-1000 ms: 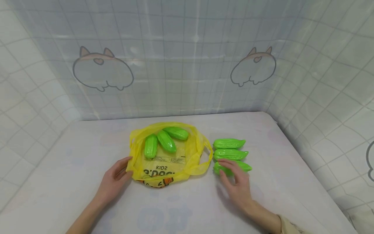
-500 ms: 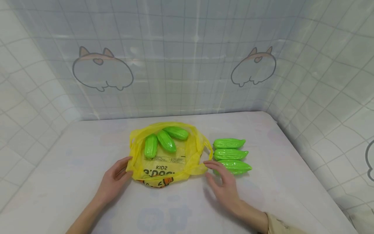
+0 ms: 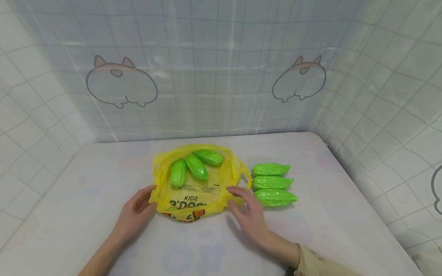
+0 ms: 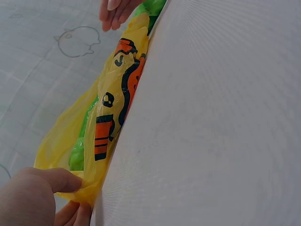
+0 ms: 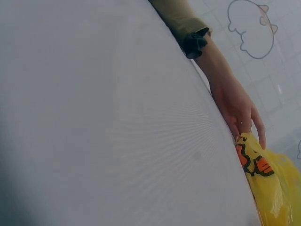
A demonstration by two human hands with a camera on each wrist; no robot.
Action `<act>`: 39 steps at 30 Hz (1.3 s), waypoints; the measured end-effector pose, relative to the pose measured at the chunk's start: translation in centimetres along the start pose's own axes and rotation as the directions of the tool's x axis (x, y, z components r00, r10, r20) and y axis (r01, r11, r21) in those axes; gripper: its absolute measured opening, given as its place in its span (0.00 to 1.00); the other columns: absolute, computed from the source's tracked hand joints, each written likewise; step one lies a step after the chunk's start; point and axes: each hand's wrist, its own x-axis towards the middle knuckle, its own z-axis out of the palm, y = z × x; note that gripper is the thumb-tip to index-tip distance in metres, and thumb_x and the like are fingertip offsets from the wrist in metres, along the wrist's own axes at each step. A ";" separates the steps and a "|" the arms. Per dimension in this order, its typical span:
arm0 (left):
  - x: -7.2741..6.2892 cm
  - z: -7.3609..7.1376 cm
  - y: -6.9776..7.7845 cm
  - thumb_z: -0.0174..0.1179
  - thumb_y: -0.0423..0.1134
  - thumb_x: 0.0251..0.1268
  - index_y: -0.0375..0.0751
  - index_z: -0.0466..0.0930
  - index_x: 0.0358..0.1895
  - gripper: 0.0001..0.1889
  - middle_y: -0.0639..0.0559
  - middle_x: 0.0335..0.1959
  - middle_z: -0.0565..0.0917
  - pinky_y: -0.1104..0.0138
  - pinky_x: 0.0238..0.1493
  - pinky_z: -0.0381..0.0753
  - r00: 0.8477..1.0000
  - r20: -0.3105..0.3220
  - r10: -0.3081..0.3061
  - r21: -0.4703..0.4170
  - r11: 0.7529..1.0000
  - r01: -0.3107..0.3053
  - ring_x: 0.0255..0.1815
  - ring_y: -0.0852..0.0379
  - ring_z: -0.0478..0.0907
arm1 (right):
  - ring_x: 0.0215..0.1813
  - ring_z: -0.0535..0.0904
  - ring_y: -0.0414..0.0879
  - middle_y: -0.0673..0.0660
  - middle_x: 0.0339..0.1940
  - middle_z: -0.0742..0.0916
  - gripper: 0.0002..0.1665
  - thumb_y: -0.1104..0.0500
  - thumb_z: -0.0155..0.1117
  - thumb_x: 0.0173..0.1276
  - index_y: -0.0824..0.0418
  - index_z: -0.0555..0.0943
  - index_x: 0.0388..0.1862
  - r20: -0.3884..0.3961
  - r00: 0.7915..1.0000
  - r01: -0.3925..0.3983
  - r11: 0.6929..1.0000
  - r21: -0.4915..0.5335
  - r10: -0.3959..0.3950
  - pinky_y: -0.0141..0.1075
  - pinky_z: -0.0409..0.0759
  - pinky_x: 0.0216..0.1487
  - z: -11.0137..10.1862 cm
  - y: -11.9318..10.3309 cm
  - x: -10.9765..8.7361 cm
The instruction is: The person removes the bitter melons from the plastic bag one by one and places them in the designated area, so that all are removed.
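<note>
My left hand (image 3: 132,214) pinches the left edge of a yellow plastic bag (image 3: 215,205), thumb (image 4: 66,181) on one side and fingers on the other. The bag lies flat with its mouth spread open. Inside rest 3 glossy, ridged green toy vegetables, a left one (image 3: 178,173), a middle one (image 3: 197,166) and a back one (image 3: 208,157). Over the bag's right edge hovers my right hand (image 3: 250,214), its fingers loosely bent around nothing. In the left wrist view its fingertips (image 4: 115,16) appear apart from the bag.
Right of the bag, 3 more green toy vegetables lie in a row, a far one (image 3: 271,169), a middle one (image 3: 272,182) and a near one (image 3: 275,197). The white table (image 3: 193,253) meets a checked curtain (image 3: 214,96) with animal drawings at its back and sides.
My right hand has moved left, from over the nearest green vegetable to the bag's right edge, carrying nothing. The left hand, bag and vegetables have stayed in place.
</note>
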 end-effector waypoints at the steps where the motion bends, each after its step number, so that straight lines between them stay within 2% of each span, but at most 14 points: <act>1: 0.0 0.0 0.0 0.58 0.40 0.74 0.44 0.65 0.74 0.28 0.40 0.75 0.65 0.90 0.56 0.68 1.000 0.001 -0.003 -0.001 1.000 0.003 0.73 0.38 0.64 | 0.53 0.83 0.51 0.59 0.55 0.86 0.21 0.69 0.68 0.64 0.64 0.81 0.57 0.004 1.000 -0.005 1.000 -0.003 0.005 0.35 0.80 0.60 0.2 0.0 0.1; 7: 0.0 0.1 0.1 0.59 0.39 0.74 0.43 0.65 0.74 0.28 0.40 0.75 0.65 0.90 0.56 0.67 1.000 -0.003 -0.001 0.001 1.000 0.001 0.74 0.37 0.64 | 0.55 0.82 0.47 0.53 0.56 0.86 0.22 0.65 0.69 0.65 0.59 0.81 0.59 0.035 0.991 -0.128 0.991 -0.025 0.129 0.38 0.81 0.61 1.4 0.2 1.0; 10: 0.0 0.1 0.0 0.59 0.38 0.74 0.43 0.65 0.74 0.28 0.40 0.75 0.65 0.90 0.56 0.68 1.000 -0.005 0.005 0.004 1.000 -0.005 0.73 0.37 0.64 | 0.57 0.81 0.44 0.50 0.57 0.86 0.22 0.62 0.69 0.66 0.57 0.81 0.59 0.063 0.968 -0.242 0.970 -0.032 0.244 0.41 0.80 0.63 2.0 0.1 1.6; 13: 0.1 0.2 0.0 0.59 0.39 0.74 0.43 0.65 0.73 0.27 0.40 0.75 0.66 0.89 0.57 0.68 1.000 -0.008 0.015 0.008 1.000 -0.014 0.73 0.37 0.64 | 0.58 0.80 0.43 0.51 0.57 0.85 0.22 0.61 0.69 0.67 0.55 0.80 0.60 0.076 0.949 -0.304 0.952 -0.040 0.307 0.42 0.79 0.64 2.6 0.1 2.1; 18: 0.0 0.2 -0.1 0.59 0.38 0.74 0.43 0.66 0.73 0.27 0.40 0.75 0.66 0.89 0.57 0.68 1.000 -0.011 0.024 0.008 1.000 -0.024 0.72 0.37 0.64 | 0.57 0.82 0.48 0.58 0.56 0.86 0.23 0.60 0.68 0.67 0.59 0.80 0.60 0.092 0.941 -0.324 0.946 -0.033 0.325 0.46 0.80 0.63 3.7 0.2 2.9; 28: 0.0 0.2 -0.2 0.58 0.39 0.74 0.44 0.65 0.74 0.28 0.39 0.76 0.64 0.89 0.57 0.67 1.000 0.005 -0.001 -0.003 1.000 0.001 0.74 0.38 0.64 | 0.58 0.82 0.50 0.58 0.57 0.85 0.26 0.54 0.67 0.68 0.61 0.78 0.62 0.126 0.879 -0.460 0.888 -0.032 0.460 0.44 0.81 0.62 5.8 0.8 4.6; 35: -0.1 0.3 -0.1 0.59 0.38 0.74 0.44 0.66 0.73 0.27 0.40 0.75 0.66 0.89 0.57 0.68 1.000 -0.010 0.013 0.009 1.000 -0.013 0.72 0.37 0.64 | 0.55 0.82 0.52 0.59 0.54 0.86 0.27 0.54 0.69 0.67 0.63 0.78 0.61 0.078 0.886 -0.454 0.889 -0.055 0.457 0.46 0.83 0.59 7.0 1.1 5.5; 39: 0.0 0.2 0.0 0.58 0.38 0.74 0.43 0.66 0.73 0.27 0.39 0.75 0.66 0.89 0.57 0.68 1.000 -0.010 0.011 0.003 1.000 -0.011 0.73 0.36 0.64 | 0.54 0.83 0.52 0.60 0.55 0.85 0.29 0.51 0.69 0.67 0.64 0.78 0.61 0.076 0.877 -0.471 0.880 -0.065 0.475 0.45 0.83 0.57 7.5 1.3 6.0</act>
